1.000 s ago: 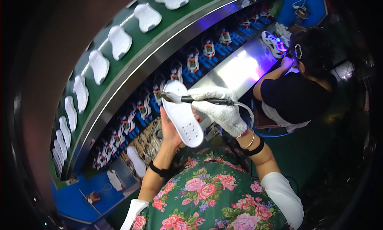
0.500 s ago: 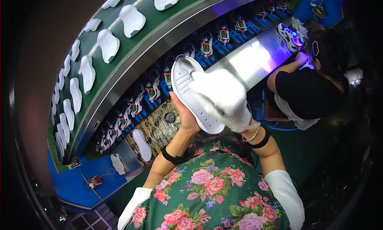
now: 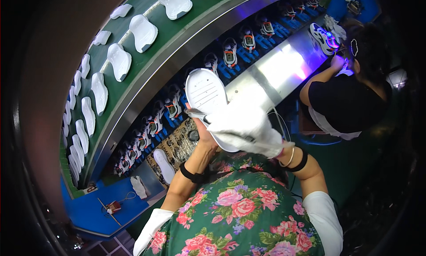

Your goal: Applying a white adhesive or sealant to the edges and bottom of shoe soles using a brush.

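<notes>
Right hand (image 3: 246, 125), gloved, now grips a brush across the white sole (image 3: 205, 92) that the left hand (image 3: 200, 127) has tilted up, so gluing looks underway.

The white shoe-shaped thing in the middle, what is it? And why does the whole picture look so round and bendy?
The picture comes from a small camera worn on a person's head, looking down at their own hands. Its wide lens bends straight edges, so everything looks curved.

The white shoe sole is held up from below by the bare left hand. The right hand wears a white glove and rests across the sole, gripping a thin dark tool.

In front runs a long green belt carrying a row of white soles. Below it a blue rack holds a line of shoes. At the right, another person bends over a shoe under purple light. The flowered green cloth at the bottom is the wearer's own clothing.
</notes>
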{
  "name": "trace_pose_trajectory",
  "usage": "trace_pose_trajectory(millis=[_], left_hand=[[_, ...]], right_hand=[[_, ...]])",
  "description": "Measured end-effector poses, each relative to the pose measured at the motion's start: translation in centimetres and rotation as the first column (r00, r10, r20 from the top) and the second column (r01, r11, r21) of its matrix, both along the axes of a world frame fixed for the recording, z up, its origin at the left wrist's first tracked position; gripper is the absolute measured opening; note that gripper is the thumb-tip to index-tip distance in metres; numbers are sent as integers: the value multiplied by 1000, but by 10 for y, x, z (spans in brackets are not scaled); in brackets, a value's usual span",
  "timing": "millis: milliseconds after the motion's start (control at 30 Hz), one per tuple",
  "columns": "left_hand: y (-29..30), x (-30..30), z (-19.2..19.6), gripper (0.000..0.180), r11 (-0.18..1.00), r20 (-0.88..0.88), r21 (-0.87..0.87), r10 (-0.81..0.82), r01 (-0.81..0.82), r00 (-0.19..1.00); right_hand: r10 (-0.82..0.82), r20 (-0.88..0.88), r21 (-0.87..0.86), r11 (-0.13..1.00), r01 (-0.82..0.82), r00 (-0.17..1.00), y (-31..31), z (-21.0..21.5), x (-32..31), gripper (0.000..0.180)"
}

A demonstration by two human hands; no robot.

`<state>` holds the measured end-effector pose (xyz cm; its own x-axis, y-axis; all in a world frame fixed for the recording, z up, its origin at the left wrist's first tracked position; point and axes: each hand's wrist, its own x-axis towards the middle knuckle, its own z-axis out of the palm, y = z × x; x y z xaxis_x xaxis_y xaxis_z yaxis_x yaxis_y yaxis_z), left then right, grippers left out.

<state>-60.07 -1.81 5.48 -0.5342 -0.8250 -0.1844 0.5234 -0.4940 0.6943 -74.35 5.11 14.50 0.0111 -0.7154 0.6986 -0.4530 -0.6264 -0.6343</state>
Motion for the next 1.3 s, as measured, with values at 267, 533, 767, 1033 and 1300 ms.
trace_pose_trajectory(millis=[267, 533, 767, 1033, 1300], left_hand=[[-19, 1, -14, 99, 949, -332, 103, -249, 297, 910], [-33, -1, -3, 105, 981, -180, -13, -192, 193, 965], [-48, 2, -12, 103, 963, -361, 86, -210, 256, 909], [-66, -10, -14, 97, 950, -517, 75, -224, 304, 826], [-87, -13, 0, 109, 878, -236, 78, -444, 472, 864]], right_hand=[[-48, -96, -36, 998, 45, 994, 1, -35, -6, 26], [-29, -66, -5, 1000, 29, 997, 4, -29, -16, 21], [38, 36, 68, 997, -40, 999, 8, -38, -27, 18], [263, 184, 51, 960, -276, 947, 16, -38, -22, 26], [57, -171, 29, 998, -53, 984, 23, -53, -15, 20]])
